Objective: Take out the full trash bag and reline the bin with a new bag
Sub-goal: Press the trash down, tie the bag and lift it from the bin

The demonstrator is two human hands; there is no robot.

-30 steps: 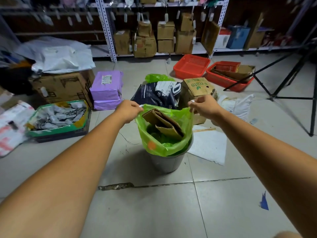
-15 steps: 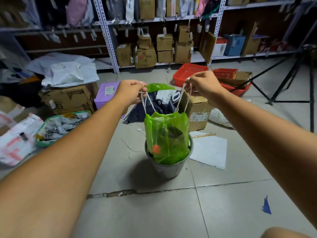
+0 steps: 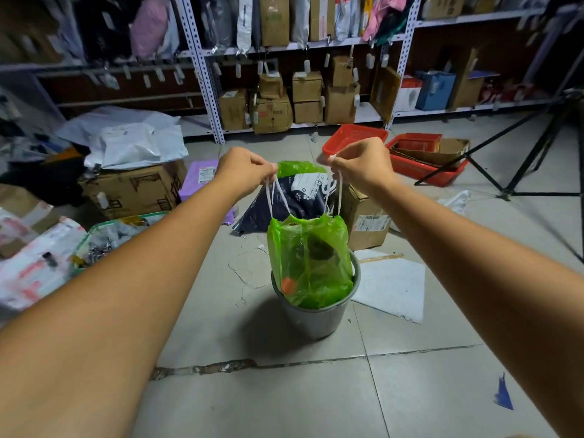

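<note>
Obs. Both hands are raised in front of me, above the bin point(image 3: 316, 324). Left hand point(image 3: 245, 172) is fisted round the left loop of the white drawstring point(image 3: 274, 197). Right hand point(image 3: 360, 165) grips the right loop, fingers curled. Both loops run taut, down and inward, to the neck of the green bag point(image 3: 311, 260).

Bag position: straight below the gap between my hands. The mouth is gathered nearly closed, with a small opening at the top. The upper part stands above the rim. The lower part sits inside the bin, which rests on the tiled floor point(image 3: 284, 390). Dark shapes and something orange show through the film; I cannot identify them.

Key relation: the bag's long axis is vertical and in line with the bin's. My hands are one each side of that axis, roughly level, the right a touch higher. Neither is clearly nearer, so the load looks evenly shared.

Judgement: the step in hand is the lift-out. The pull should go straight up along the axis. A sideways pull would likely drag the film on the rim and could tip the bin. The bag's bottom is not yet clear of the rim, so it needs more height before any swing aside.

Risk: thin film over stiff contents, so a tear is possible. A box point(image 3: 368, 222) and a dark mailer point(image 3: 300, 191) lie just behind the bin. Bare tile toward me looks the better set-down.

Green plastic point(image 3: 298, 167) shows behind the mailer. It may be a spare liner; cannot tell.
</note>
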